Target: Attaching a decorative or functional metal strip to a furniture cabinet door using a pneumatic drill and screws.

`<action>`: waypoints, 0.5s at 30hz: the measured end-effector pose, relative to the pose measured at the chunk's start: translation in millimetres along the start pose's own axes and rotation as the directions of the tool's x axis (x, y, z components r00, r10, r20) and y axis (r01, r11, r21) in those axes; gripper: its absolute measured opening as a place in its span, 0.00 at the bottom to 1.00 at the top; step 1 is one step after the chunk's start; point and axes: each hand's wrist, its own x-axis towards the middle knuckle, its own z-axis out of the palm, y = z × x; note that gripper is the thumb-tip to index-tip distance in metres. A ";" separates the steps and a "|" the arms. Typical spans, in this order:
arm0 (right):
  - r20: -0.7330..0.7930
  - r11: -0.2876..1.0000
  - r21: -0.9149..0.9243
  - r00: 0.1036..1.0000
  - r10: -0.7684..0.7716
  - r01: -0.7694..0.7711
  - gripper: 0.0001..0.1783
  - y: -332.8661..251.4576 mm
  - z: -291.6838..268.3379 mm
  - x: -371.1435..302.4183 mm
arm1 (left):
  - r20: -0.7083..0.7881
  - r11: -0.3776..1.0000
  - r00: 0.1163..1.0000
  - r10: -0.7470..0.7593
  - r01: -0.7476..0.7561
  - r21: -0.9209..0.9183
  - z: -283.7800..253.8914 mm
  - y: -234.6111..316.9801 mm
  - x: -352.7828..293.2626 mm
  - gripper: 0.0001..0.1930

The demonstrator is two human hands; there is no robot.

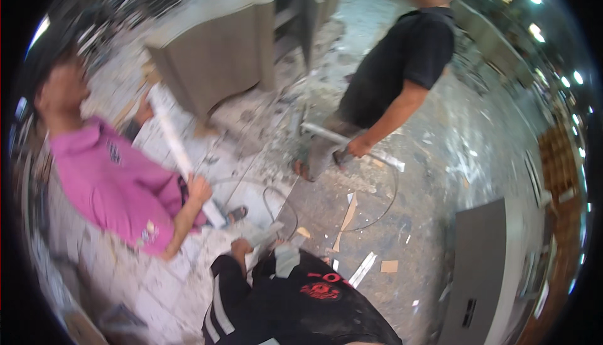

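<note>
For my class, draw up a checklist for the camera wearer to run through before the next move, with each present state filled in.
1. Left hand visible: ok, beside a pale, blurred piece.
2. Left hand's grip on that piece: cannot tell.
3. Right hand visible: not ok, out of view.
4. Long white bar supported: ok, the co-worker in pink has both hands on it.
5. Floor free of scraps: not ok, a brown square and a white strip lie there.
</note>
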 end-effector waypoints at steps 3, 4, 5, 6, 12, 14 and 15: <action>0.061 0.997 -0.079 0.998 0.008 -0.004 0.17 35.7 -48.2 23.7 | -0.204 0.992 0.978 -0.033 0.008 -0.124 14.2 50.0 -16.3 0.20; 0.083 0.995 -0.100 0.997 -0.005 0.013 0.17 36.8 -58.2 42.9 | -0.164 0.986 0.984 -0.071 0.044 -0.163 22.1 64.5 -26.6 0.20; 0.103 0.995 -0.103 0.995 -0.006 0.017 0.17 38.3 -63.2 58.1 | -0.129 0.981 0.987 -0.092 0.068 -0.183 24.0 82.0 -35.9 0.19; 0.126 0.995 -0.095 0.992 -0.003 0.015 0.17 38.8 -61.3 67.3 | -0.107 0.977 0.989 -0.101 0.078 -0.201 28.8 99.2 -48.6 0.19; 0.195 0.999 -0.015 0.980 0.043 -0.041 0.16 61.2 -56.1 151.6 | 0.037 0.958 0.995 -0.090 0.097 -0.270 52.2 172.3 -78.9 0.22; 0.223 0.999 0.025 0.974 0.037 -0.044 0.15 60.0 -61.4 179.3 | 0.075 0.966 0.996 -0.051 0.068 -0.250 50.1 194.4 -82.3 0.23; 0.251 0.998 0.053 0.968 0.029 -0.044 0.15 58.1 -63.8 194.4 | 0.081 0.973 0.996 -0.025 0.043 -0.227 48.4 204.0 -87.1 0.23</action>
